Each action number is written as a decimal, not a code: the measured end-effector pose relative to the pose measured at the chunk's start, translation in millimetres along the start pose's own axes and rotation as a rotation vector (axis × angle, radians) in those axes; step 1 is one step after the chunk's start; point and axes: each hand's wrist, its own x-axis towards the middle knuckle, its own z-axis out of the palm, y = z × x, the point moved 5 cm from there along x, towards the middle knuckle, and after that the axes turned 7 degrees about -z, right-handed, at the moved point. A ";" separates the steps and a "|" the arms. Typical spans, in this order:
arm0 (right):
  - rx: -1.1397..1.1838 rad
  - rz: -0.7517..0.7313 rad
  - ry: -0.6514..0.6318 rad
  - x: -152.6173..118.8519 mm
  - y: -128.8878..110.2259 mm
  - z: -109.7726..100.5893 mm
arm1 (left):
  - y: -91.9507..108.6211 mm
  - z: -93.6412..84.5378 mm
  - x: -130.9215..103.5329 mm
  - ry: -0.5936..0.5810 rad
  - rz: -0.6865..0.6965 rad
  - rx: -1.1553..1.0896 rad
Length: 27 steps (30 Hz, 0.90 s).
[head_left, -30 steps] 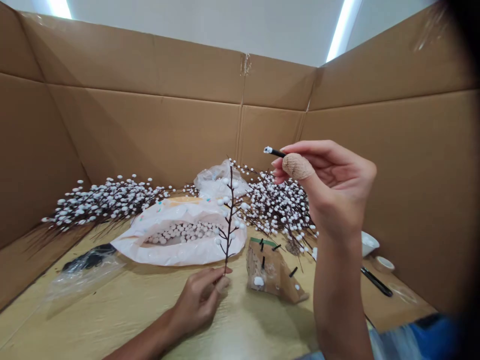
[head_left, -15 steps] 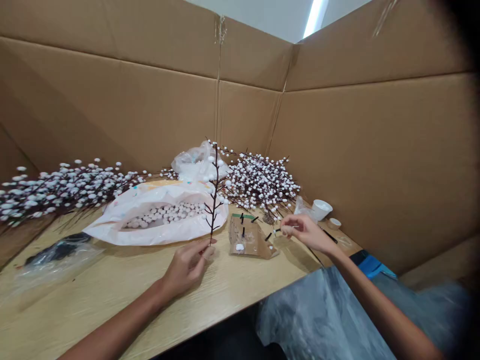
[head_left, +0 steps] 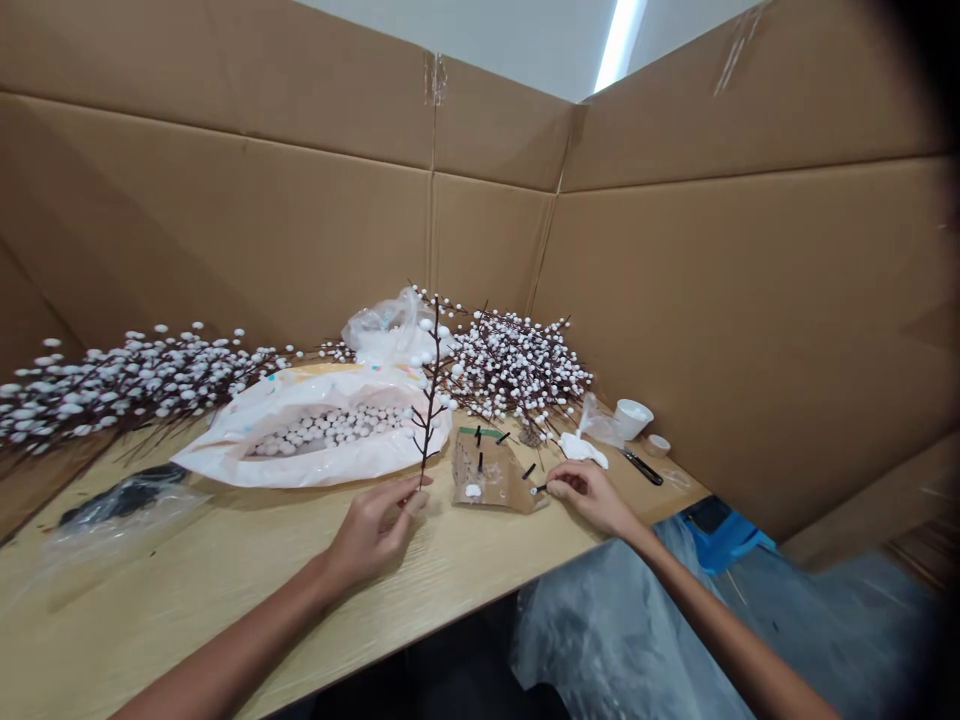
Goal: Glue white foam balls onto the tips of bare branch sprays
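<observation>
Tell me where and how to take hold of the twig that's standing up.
Best to pinch the twig by its lower stem, coming in low from the left, as the left hand does. That end looks thin and bare, while side shoots and white balls crowd the upper part.

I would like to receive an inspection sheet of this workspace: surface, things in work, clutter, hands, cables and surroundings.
Surface: pale table.
Things in work: dark twig with white balls, nearly upright; short black stick with whitish tip; cardboard piece with other black sticks; open white bag holding white balls.
Clutter: left branch heap, right branch heap, white cup, black tool.
Hands: left hand grips the twig near its lower end; right hand pinches the black stick beside the cardboard.
Cables: nothing seen.
Surroundings: tall cardboard walls, light strip above.
</observation>
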 end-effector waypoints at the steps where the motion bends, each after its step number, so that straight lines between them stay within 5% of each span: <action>1: -0.006 -0.001 0.000 0.5 -0.5 -0.1 | -1.5 0.9 -0.8 -0.011 -0.014 -0.012; 8: -0.009 0.017 0.026 2.2 -3.9 -10.9 | -15.4 7.1 -7.0 -0.079 -0.176 -0.098; 12: -0.019 -0.014 0.076 0.9 -35.2 -9.8 | -15.9 5.1 -6.8 -0.083 -0.274 -0.137; 19: 0.285 -0.112 -0.013 18.5 -119.2 53.5 | -12.0 0.7 -2.0 -0.106 -0.443 -0.266; 27: 0.711 -0.074 -0.121 86.8 -160.6 100.2 | -10.9 -6.9 -2.6 -0.073 -0.519 -0.397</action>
